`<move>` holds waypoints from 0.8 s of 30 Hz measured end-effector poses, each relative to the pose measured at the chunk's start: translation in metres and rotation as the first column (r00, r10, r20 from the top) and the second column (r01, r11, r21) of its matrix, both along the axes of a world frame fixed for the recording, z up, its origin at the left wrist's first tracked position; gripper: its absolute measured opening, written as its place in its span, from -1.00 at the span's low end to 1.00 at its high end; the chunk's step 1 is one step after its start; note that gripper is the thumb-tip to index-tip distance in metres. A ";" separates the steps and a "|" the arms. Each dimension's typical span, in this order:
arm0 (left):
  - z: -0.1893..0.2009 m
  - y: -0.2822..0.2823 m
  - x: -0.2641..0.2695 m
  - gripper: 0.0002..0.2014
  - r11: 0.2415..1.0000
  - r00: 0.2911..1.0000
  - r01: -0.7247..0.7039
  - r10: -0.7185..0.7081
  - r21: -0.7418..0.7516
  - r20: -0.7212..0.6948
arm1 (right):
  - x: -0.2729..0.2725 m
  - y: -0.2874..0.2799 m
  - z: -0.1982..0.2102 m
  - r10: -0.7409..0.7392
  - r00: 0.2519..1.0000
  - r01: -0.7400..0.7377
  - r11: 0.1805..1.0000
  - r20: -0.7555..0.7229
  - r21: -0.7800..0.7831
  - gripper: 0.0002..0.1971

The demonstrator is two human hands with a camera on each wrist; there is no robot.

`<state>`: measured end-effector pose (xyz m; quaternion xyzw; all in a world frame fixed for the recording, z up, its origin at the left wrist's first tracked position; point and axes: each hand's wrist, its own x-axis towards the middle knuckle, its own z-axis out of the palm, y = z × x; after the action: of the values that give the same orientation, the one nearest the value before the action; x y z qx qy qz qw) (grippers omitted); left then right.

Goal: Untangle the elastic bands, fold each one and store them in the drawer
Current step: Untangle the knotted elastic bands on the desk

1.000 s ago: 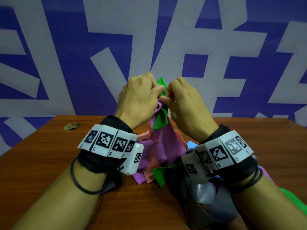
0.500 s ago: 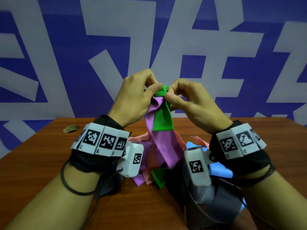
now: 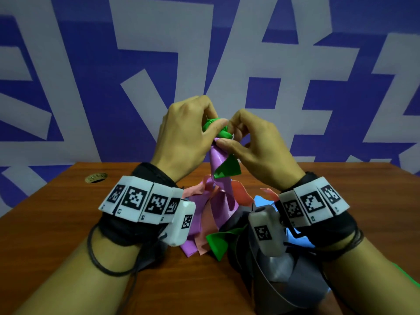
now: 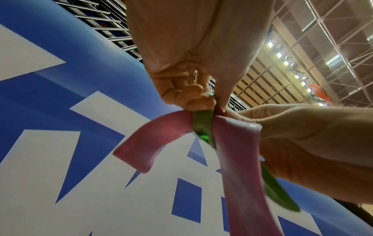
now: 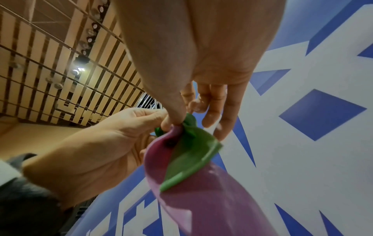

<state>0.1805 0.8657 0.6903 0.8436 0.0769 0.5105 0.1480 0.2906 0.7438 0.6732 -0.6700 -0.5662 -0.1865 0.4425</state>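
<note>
Now the left hand (image 3: 181, 137) and the right hand (image 3: 256, 144) are meeting in the air above the worktop (image 3: 56, 223), and both are working on one knot. The left hand is pinching the green band (image 3: 214, 127) at the top of the knot with its thumb and curled fingers. The right hand is pinching the purple band (image 3: 219, 160) just under that green lump, with thumb and index finger; its other fingers are hanging loose. The two bands are twisted around each other at this point. A short green end (image 3: 228, 170) is sticking out beside the purple band under the right hand. The purple band is hanging down from the hands to the pile (image 3: 204, 223) on the worktop, between the two wrists. In this pile pink, orange, blue, grey and green bands are lying mixed together. A round metal piece (image 3: 96, 177) is sitting in the worktop, far left.
</note>
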 end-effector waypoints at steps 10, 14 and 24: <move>0.003 -0.002 -0.002 -0.83 0.977 0.979 0.103 -0.133 -0.189 -0.157 | -0.005 0.004 0.000 -0.049 0.999 0.048 0.978 0.000 0.205 -0.76; 0.004 -0.003 -0.002 -0.83 0.981 0.983 0.100 -0.123 -0.167 -0.134 | -0.003 0.005 -0.002 -0.034 0.995 0.054 0.975 -0.092 0.217 -0.78; 0.004 0.001 -0.002 -0.81 0.993 0.998 0.047 -0.052 -0.105 -0.045 | -0.007 0.005 0.002 0.069 0.994 -0.057 0.989 -0.085 0.134 -0.78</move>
<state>0.1789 0.8662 0.6942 0.8483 0.0858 0.4816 0.2026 0.2832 0.7484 0.6757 -0.6289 -0.5530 -0.1792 0.5164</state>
